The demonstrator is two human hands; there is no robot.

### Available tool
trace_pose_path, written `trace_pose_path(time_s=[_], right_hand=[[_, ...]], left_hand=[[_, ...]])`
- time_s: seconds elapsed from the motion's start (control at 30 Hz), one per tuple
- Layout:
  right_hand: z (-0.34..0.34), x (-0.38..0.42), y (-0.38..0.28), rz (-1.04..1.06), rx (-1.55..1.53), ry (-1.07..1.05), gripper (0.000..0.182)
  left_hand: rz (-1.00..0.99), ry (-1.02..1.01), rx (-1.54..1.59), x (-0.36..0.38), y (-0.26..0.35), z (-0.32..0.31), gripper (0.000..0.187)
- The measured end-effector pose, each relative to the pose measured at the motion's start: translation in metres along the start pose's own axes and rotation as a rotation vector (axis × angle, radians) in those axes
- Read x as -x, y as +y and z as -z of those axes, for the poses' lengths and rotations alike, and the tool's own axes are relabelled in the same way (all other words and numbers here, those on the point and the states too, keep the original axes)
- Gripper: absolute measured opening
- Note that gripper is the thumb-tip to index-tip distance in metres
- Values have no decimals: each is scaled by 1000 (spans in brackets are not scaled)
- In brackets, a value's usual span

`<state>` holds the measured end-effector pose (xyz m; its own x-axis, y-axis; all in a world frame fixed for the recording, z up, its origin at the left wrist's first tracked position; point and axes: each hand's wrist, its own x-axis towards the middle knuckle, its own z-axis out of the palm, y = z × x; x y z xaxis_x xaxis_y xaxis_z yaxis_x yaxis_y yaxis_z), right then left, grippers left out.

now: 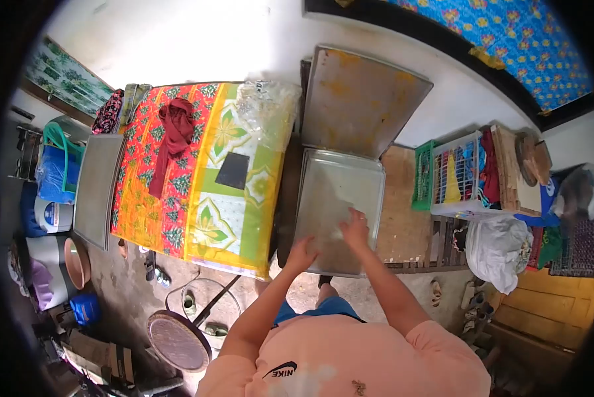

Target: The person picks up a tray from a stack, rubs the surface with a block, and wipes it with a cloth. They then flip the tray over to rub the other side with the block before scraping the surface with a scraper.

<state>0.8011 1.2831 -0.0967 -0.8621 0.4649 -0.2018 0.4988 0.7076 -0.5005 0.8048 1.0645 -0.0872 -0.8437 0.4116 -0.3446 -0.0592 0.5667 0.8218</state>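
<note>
On wooden platform, beside floral-clothed table: flat metal tray. Left hand at near edge, right hand on tray surface, both with loosened fingers, gripping nothing. Second tray leaning against wall.

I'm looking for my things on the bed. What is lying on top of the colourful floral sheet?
On the floral sheet lie a dark red cloth, a dark square and clear plastic at the far end. Whatever the plastic covers cannot be made out.
</note>
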Motion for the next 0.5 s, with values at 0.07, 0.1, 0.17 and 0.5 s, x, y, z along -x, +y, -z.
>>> trace_pose_path(time_s=[0.07, 0.1, 0.17, 0.5], right_hand=[[-22, -14, 85, -122, -20, -26, 64], [-15, -17, 99, -238, 19, -75, 65], [-14, -18, 127, -374, 47, -159, 69], [-82, 2, 222, -386, -291, -160, 75]], left_hand=[[344, 23, -42, -13, -37, -43, 54], [295, -129, -164, -24, -67, -53, 73], [527, 0, -290, -17, -105, -74, 84], [760, 66, 109, 5, -136, -81, 82]])
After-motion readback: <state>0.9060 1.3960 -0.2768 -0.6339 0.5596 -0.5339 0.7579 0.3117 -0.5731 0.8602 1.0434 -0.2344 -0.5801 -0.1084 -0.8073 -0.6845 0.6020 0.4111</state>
